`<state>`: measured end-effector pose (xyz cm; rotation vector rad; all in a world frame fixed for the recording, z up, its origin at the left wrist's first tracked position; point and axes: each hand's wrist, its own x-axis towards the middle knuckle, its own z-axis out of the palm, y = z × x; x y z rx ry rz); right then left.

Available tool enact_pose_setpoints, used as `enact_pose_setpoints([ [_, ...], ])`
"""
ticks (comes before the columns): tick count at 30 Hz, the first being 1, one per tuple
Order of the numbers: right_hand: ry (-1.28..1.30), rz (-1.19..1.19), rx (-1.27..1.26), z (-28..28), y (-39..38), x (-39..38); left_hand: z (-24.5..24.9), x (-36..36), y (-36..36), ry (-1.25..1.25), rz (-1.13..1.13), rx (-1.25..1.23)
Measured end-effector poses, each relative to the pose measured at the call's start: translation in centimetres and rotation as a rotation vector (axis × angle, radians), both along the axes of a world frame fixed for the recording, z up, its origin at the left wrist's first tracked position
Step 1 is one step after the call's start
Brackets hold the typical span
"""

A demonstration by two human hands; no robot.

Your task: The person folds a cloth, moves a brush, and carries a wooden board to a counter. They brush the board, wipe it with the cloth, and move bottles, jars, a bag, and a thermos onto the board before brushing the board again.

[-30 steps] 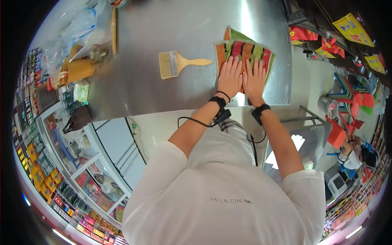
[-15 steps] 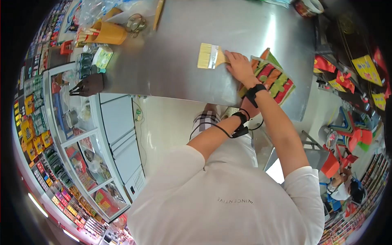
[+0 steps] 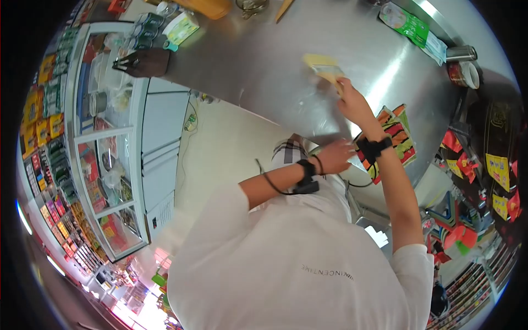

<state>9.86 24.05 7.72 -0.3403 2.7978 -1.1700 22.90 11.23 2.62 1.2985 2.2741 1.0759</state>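
Note:
My right hand [image 3: 355, 105] is closed around the wooden handle of a flat paintbrush [image 3: 326, 69]. The brush has pale bristles and a metal band; it is tilted, bristles pointing away to the upper left, over the steel table [image 3: 264, 60]. Closer to my body, my left hand [image 3: 334, 156] is at the table's near edge, its fingers stretched toward my right wrist and nothing seen in them. A folded cloth [image 3: 400, 137] with red, green and orange patterns lies beside my right forearm, which partly covers it.
At the far right are a green packet [image 3: 404, 25], a metal cup [image 3: 461, 53] and a red-and-white bowl [image 3: 465, 74]. A dark brown object [image 3: 144, 62] sits at the left corner. A glass display cabinet [image 3: 113, 143] stands to the left.
My right hand has picked the brush up off the table by its handle. My left hand has come out from beside the cloth toward the near edge. The view has shifted.

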Motion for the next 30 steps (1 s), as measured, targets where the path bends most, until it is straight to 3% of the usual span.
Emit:
enact_pose_setpoints([
  [1, -0.065, 0.044, 0.143, 1.7, -1.8, -0.9, 1.4, -0.5, -2.3, -0.102, 0.064, 0.001],
  [3, 0.045, 0.114, 0.270, 2.6, -5.7, -2.8, 3.9, -0.9, -6.4, -0.194, 0.135, -0.093],
  [7, 0.369, 0.165, 0.288, 3.1, -14.2, -5.9, 7.3, 2.4, -14.6, -0.353, 0.394, -0.100],
  [10, 0.327, 0.269, 0.549, 1.5, -21.8, -6.5, 8.3, 4.2, -19.6, -0.529, 0.503, -0.035],
  [12, 0.362, 0.506, 0.612, 1.9, -26.6, -2.7, 8.5, 5.0, -22.8, -0.638, 0.511, -0.040],
  [14, 0.271, 0.724, 0.406, 3.0, -29.7, 1.7, 9.5, 5.0, -25.8, -0.602, 0.462, -0.110],
  [17, 0.367, 0.706, -0.133, 7.1, -30.6, 3.1, 10.9, 4.0, -29.7, -0.693, 0.424, -0.105],
  [18, 0.281, 0.602, 0.049, 8.9, -31.0, 1.6, 11.0, 3.6, -31.2, -0.744, 0.416, -0.089],
  [20, 0.105, 0.380, 0.402, 11.7, -31.1, -1.4, 9.2, 3.4, -33.9, -0.742, 0.445, -0.027],
  [23, -0.007, 0.344, 0.583, 6.2, -29.8, -0.9, 7.2, 3.0, -36.5, -0.818, 0.497, 0.020],
  [26, 0.102, 0.584, 0.286, 8.1, -31.4, 3.2, 1.6, 2.3, -38.6, -0.878, 0.493, 0.160],
  [27, 0.085, 0.534, 0.337, 8.4, -32.1, 3.6, 0.0, 2.4, -38.8, -0.899, 0.482, 0.225],
  [30, 0.039, 0.372, 0.381, 9.4, -33.6, 4.7, 8.0, -2.7, -36.3, -1.874, 0.680, 0.800],
])
